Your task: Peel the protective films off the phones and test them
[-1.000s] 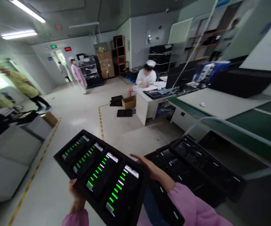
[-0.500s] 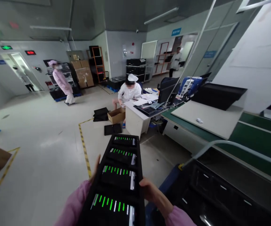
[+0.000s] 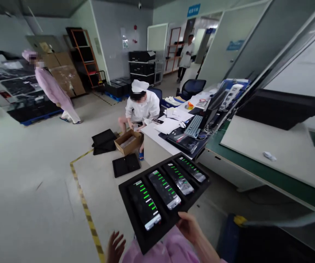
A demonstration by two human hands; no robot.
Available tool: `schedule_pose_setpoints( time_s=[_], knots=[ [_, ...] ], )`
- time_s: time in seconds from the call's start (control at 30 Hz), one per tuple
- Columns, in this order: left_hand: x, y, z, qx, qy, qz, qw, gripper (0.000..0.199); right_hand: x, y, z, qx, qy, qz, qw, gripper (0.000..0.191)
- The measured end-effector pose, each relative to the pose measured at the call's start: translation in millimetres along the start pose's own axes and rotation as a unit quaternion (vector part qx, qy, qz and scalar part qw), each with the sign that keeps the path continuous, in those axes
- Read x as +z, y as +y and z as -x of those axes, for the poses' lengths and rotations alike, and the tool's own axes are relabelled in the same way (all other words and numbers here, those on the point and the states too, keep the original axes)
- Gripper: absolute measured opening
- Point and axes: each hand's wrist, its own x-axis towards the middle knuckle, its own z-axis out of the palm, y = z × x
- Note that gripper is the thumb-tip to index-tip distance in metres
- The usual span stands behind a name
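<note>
A black foam-like tray (image 3: 145, 241) is held out in front of me, tilted, with several dark flat rectangular devices (image 3: 164, 189) lying in its separate slots. Each device carries a row of green and white stripes and a silvery end. My right hand (image 3: 189, 225) grips the near long edge of the tray, thumb on top and fingers hidden beneath. Off the tray's lower left corner, my left hand (image 3: 115, 245) hangs apart from it, fingers spread and holding nothing.
Ahead, a person in white (image 3: 142, 104) sits beside a desk (image 3: 157, 146) with papers and a keyboard. An open carton (image 3: 128, 142) and black trays (image 3: 126, 165) lie on the floor. A green-topped bench (image 3: 217, 146) and a cart handle (image 3: 277, 220) are at right. A person in pink (image 3: 50, 84) stands left.
The tray has swung from pointing away to lying crosswise, its far end now to the right. My left hand has let go of it, while my right keeps hold. The view has turned rightward.
</note>
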Motion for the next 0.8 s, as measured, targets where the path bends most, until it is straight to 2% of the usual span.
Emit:
schedule_pose_setpoints(
  time_s=[0.1, 0.2, 0.33, 0.43, 0.57, 0.67, 0.73, 0.8],
  knots=[
    [60.1, 55.3, -79.5, 0.002, -0.021, 0.007, 1.0, 0.051, 20.0, -35.4, -78.3, -0.017, 0.038, -0.014, 0.999, 0.041],
    [140.4, 104.5, -155.6, 0.016, -0.081, 0.027, 0.996, 0.058, 39.4, -71.1, -163.2, -0.032, 0.06, -0.011, 0.998, 0.041],
    [243.8, 163.3, -234.8, 0.036, -0.108, 0.051, 0.992, 0.068, 71.6, -120.8, -271.2, -0.038, 0.078, 0.015, 0.996, 0.042],
    [298.5, 211.4, -291.1, 0.052, -0.101, 0.05, 0.992, 0.064, 97.9, -151.5, -343.7, -0.031, 0.089, 0.037, 0.995, 0.041],
    [340.4, 276.3, -379.5, 0.045, -0.086, 0.027, 0.995, 0.043, 118.0, -181.7, -422.4, 0.004, 0.099, 0.085, 0.991, 0.042],
    [358.9, 316.3, -441.6, 0.02, -0.074, 0.002, 0.997, 0.04, 121.4, -208.2, -456.3, 0.089, 0.089, 0.153, 0.98, 0.039],
    [367.1, 337.1, -470.9, 0.0, -0.069, -0.014, 0.998, 0.038, 129.2, -227.2, -471.1, 0.154, 0.072, 0.211, 0.962, 0.037],
    [372.2, 352.2, -489.9, -0.017, -0.065, -0.026, 0.997, 0.039, 149.0, -242.1, -490.0, 0.197, 0.047, 0.27, 0.941, 0.036]
  ],
)
